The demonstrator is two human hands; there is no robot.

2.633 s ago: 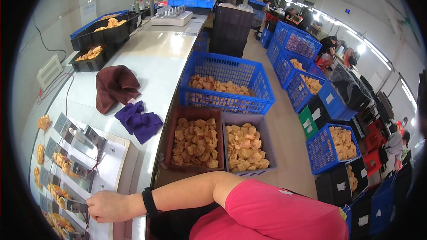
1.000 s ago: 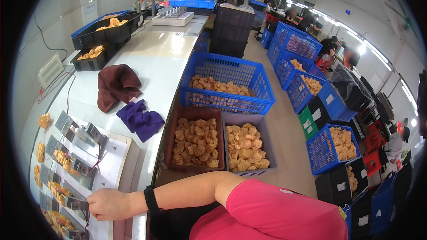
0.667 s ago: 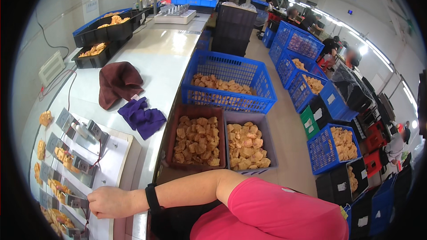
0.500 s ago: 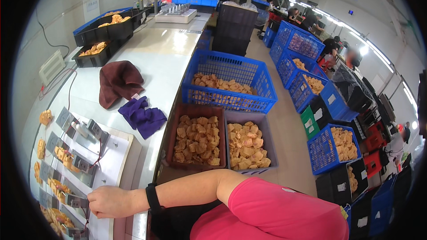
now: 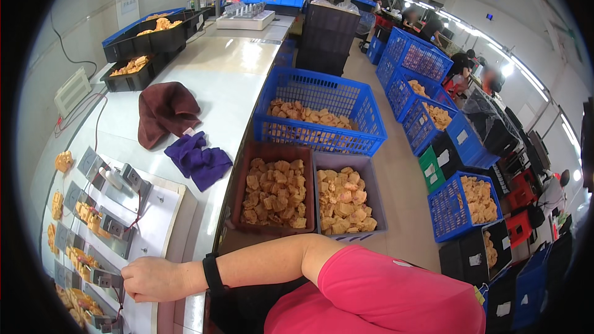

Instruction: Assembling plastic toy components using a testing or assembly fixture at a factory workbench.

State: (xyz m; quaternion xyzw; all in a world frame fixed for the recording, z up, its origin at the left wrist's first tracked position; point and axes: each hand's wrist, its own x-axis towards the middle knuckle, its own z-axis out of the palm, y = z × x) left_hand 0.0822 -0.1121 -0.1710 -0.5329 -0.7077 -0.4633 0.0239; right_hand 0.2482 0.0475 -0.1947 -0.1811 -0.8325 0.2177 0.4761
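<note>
My right hand (image 5: 154, 279) reaches in from the right, wearing a black wristband (image 5: 212, 273). Its fingers are curled in against the end of a grey metal block (image 5: 106, 279) with thin red and black wires. What they grip is hidden behind the hand. The block belongs to a row of similar metal fixtures on a white board (image 5: 162, 226). Tan-yellow lumpy pieces (image 5: 80, 261) sit in several of them. The fixture farthest up the row (image 5: 120, 188) holds a small white cylinder and no tan-yellow piece. My left hand is out of view.
A purple cloth (image 5: 198, 159) and a brown cloth (image 5: 167, 114) lie on the white table. Beside the table stand a brown bin (image 5: 272, 231), a grey bin (image 5: 385, 210) and a blue crate (image 5: 322, 142), all with tan-yellow pieces. Black trays (image 5: 148, 46) are stacked farther back.
My right hand stays at the same metal block, shifted up only very slightly. The fixtures, cloths and bins have not visibly changed.
</note>
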